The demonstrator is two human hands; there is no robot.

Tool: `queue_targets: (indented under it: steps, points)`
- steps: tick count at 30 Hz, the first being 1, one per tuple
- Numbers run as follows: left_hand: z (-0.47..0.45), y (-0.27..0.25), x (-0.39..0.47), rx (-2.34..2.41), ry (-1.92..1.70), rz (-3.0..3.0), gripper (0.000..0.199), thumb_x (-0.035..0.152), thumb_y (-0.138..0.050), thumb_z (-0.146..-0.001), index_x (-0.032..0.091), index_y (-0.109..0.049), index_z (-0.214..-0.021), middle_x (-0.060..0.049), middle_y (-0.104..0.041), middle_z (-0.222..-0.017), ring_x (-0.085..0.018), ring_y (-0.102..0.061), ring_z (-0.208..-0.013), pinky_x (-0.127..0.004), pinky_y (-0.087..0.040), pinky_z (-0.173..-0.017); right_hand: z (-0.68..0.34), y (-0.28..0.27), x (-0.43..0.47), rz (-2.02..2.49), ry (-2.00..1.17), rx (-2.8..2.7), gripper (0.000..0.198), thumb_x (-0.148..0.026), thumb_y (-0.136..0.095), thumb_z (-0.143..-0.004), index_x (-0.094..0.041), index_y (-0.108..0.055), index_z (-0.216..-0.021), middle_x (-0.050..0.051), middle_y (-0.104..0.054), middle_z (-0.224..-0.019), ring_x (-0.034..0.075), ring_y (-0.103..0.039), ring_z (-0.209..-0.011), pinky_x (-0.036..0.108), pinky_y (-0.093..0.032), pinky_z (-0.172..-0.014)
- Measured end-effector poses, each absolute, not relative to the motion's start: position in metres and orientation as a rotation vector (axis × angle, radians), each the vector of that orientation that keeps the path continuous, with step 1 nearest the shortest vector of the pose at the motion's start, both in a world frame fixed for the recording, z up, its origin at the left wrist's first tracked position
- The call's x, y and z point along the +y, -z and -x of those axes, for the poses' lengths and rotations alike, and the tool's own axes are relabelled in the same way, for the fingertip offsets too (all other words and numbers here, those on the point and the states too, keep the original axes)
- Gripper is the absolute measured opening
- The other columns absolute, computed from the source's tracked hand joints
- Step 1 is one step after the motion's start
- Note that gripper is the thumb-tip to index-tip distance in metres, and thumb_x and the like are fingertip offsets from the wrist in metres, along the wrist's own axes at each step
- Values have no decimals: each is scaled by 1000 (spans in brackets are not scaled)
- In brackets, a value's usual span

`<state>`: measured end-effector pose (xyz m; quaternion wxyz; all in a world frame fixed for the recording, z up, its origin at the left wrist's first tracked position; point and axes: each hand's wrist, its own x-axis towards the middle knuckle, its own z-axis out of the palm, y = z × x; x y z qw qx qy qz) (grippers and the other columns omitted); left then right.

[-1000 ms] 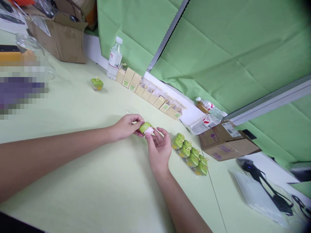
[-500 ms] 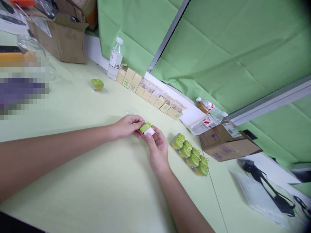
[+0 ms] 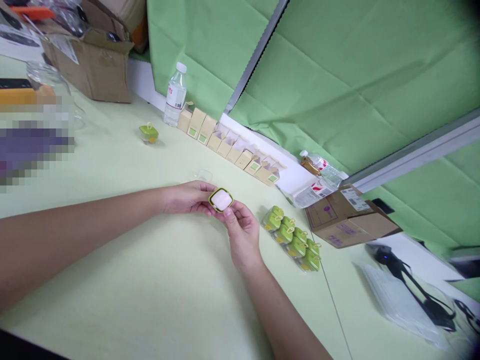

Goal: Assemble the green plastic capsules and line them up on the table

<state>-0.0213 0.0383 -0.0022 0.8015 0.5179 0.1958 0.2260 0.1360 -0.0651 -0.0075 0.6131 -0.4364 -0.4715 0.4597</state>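
Observation:
Between my two hands is a green lid [image 3: 221,200], its underside with a white square insert facing me. My left hand [image 3: 191,197] grips its left edge, fingers partly hidden behind it. The thumb and fingers of my right hand [image 3: 242,227] pinch its lower right edge. Just beyond my left fingers a small clear container [image 3: 203,175] rests on the table. To the right of my right hand stand several clear containers with green lids [image 3: 287,232], grouped in two rows. One more green-lidded container [image 3: 149,133] sits apart at the far left.
A row of small beige cartons [image 3: 225,145], some with flaps up, lines the back beside a water bottle [image 3: 175,95]. Cardboard boxes [image 3: 348,217] stand at right and back left, with bottles lying near the right one. Clear plastic bags [image 3: 397,305] and a black cable device lie far right.
The lid has been turned in my hands, so its white underside now faces me squarely instead of at a slant. Both hands still hold it in nearly the same place.

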Motion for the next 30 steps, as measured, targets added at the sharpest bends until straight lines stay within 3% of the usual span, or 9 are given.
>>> queue_targets:
  steps: [19,23,26,30]
  points:
    - [21,0,38,430,-535,-1135,28,32,-80,-69,16,-71,-90,-2,-70,-81,-11,-63,-66,-22,-52,-61,-135,8,-68,1004,-1068,-1092,22,-30,-70,-81,-23,-70,-101,3,-71,-98,20,-68,-89,40,-57,-86]
    - [18,4,38,456,-581,-1252,28,40,-75,-76,16,-69,-90,-3,-69,-84,-12,-63,-68,-25,-53,-64,-137,8,-67,1003,-1084,-1071,22,-35,-65,-85,-22,-69,-102,5,-69,-101,21,-66,-92,40,-56,-82]
    - [15,7,32,529,-692,-1463,30,45,-62,-85,16,-64,-84,-2,-65,-77,-12,-60,-63,-26,-51,-62,-142,8,-64,1121,-898,-999,26,-43,-60,-88,-21,-69,-100,6,-67,-106,21,-62,-99,37,-54,-84]
    - [13,9,22,567,-812,-1948,25,37,-52,-92,18,-62,-82,-1,-61,-74,-13,-56,-68,-25,-43,-62,-147,9,-62,1275,-709,-1079,24,-41,-62,-86,-20,-67,-98,6,-67,-105,20,-61,-98,36,-50,-89]
